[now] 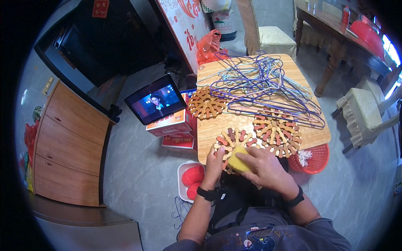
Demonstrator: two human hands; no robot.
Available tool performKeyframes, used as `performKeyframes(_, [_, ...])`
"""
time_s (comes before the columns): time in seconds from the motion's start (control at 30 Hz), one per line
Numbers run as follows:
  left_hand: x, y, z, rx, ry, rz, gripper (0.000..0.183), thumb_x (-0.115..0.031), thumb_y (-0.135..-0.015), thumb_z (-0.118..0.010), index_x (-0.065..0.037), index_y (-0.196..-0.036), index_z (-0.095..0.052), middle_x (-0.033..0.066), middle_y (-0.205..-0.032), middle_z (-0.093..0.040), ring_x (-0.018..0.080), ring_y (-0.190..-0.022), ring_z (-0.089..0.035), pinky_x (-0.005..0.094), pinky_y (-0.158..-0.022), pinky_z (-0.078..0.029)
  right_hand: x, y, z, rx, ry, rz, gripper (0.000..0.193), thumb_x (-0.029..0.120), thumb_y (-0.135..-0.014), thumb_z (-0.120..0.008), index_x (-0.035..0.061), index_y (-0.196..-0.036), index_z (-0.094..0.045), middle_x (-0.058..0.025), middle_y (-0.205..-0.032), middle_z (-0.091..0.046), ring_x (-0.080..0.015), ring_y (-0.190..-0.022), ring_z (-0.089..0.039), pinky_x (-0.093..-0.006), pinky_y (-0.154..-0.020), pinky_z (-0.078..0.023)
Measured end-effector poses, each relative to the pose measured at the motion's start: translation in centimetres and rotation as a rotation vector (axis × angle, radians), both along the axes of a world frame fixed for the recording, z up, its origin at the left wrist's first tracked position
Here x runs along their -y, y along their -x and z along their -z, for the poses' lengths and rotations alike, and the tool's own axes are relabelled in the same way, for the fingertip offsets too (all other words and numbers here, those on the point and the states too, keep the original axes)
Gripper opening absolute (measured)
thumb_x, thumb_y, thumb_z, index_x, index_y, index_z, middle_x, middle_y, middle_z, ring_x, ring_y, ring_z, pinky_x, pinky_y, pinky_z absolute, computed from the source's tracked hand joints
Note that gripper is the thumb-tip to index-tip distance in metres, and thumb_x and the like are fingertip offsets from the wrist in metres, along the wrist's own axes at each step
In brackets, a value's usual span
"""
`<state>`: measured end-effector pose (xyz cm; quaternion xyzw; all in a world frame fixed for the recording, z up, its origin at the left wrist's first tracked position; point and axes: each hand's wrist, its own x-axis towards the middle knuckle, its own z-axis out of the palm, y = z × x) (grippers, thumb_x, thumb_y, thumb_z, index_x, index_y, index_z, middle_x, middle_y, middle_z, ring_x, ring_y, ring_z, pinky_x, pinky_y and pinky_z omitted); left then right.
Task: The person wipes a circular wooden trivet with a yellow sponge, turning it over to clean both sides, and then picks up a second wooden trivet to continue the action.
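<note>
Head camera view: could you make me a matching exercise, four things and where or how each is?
Things:
1. Yellow block
2. Hangers
3. Tablet
4. White basket

Places or states:
A. Piled on the table
B. On the floor, holding red objects
C. In the right hand
D. Screen lit, left of the table

Pairs: 1-C; 2-A; 3-D; 4-B

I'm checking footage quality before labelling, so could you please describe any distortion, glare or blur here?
Head view: fisheye distortion tilts the wooden cabinet near the black rim; head view: bright glare at the far right edge; head view: the yellow sponge looks reasonably sharp.
</note>
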<state>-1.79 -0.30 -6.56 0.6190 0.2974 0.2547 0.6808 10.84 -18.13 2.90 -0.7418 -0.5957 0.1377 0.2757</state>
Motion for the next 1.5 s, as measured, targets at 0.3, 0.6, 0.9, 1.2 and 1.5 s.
performKeyframes(0.3, [-0.5,-0.2,0.9,0.014,0.059,-0.007,0.031,-0.02,-0.109,-0.049,0.0,-0.131,-0.057,0.0082,-0.115,-0.068,0.0137,-0.101,-0.065,0.0296,-0.089,-0.052,-4.3,-0.5,2.1,0.135,-0.103,0.212,0.063,0.035,-0.086,-0.073,0.0146,-0.143,-0.057,-0.0211,-0.138,-0.055,-0.0388,-0.12,-0.059,-0.0485,-0.101,-0.048])
performKeyframes(0.6, [-0.3,-0.3,1.4,0.046,0.079,-0.018,0.032,-0.021,-0.109,-0.049,0.001,-0.131,-0.057,0.009,-0.115,-0.068,0.0145,-0.101,-0.064,0.0301,-0.089,-0.052,-3.8,0.1,2.0,0.157,-0.019,0.22,0.067,0.034,-0.085,-0.073,0.0188,-0.147,-0.054,-0.0187,-0.143,-0.052,-0.0383,-0.121,-0.058,-0.0491,-0.1,-0.047])
performKeyframes(0.9, [-0.1,-0.1,0.7,-0.022,0.045,-0.022,0.033,-0.024,-0.108,-0.052,0.0,-0.129,-0.058,0.0079,-0.11,-0.068,0.0131,-0.095,-0.063,0.0288,-0.086,-0.052,-0.2,0.3,1.5,0.107,-0.003,0.039,0.069,0.028,-0.082,-0.075,0.0224,-0.147,-0.055,-0.0187,-0.137,-0.054,-0.0389,-0.117,-0.06,-0.0489,-0.098,-0.049])
performKeyframes(1.2, [0.0,-0.3,0.8,0.051,0.008,-0.036,0.031,-0.022,-0.108,-0.052,0.0,-0.129,-0.058,0.0063,-0.111,-0.066,0.0114,-0.096,-0.062,0.0279,-0.084,-0.052,-0.9,-1.7,1.2,0.043,-0.079,0.128,0.068,0.03,-0.084,-0.074,0.016,-0.147,-0.054,-0.0207,-0.137,-0.056,-0.0393,-0.12,-0.059,-0.0473,-0.102,-0.048])
performKeyframes(1.5, [0.3,-0.2,-0.7,-0.012,0.054,-0.001,0.035,-0.024,-0.107,-0.051,-0.001,-0.133,-0.055,0.0066,-0.115,-0.064,0.0134,-0.101,-0.061,0.0304,-0.089,-0.051,-5.0,-2.2,2.4,0.146,-0.072,0.232,0.063,0.03,-0.087,-0.071,0.0164,-0.147,-0.055,-0.022,-0.137,-0.057,-0.0394,-0.119,-0.059,-0.0475,-0.099,-0.048])
